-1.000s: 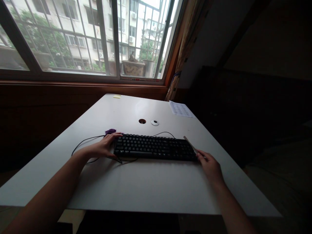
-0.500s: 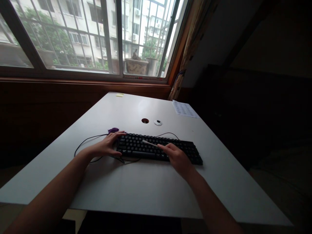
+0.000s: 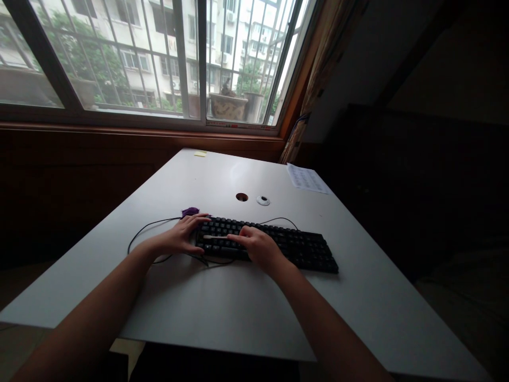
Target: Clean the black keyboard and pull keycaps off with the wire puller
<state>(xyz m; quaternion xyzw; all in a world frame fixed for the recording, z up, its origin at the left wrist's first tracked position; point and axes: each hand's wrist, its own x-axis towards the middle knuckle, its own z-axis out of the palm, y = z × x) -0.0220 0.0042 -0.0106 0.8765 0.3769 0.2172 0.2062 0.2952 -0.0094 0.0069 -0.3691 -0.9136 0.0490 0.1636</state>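
A black keyboard lies across the white desk in front of me. My left hand grips its left end, thumb at the near side and fingers reaching over the far corner. Between the fingers of my right hand is a slim, pale toothbrush, pointing left. Its head is over the keys at the left end, close to my left thumb. The rest of its handle is hidden in my closed hand, which covers the middle keys.
A purple bundle sits behind my left hand, and a black cable loops to the left. Farther back are a round desk hole, its white cover, a printed sheet and a yellow note. A barred window stands beyond.
My right hand has moved left along the keyboard, carrying the toothbrush from the middle keys to the left-end keys. My left hand stays on the keyboard's left end. The view has shifted slightly.
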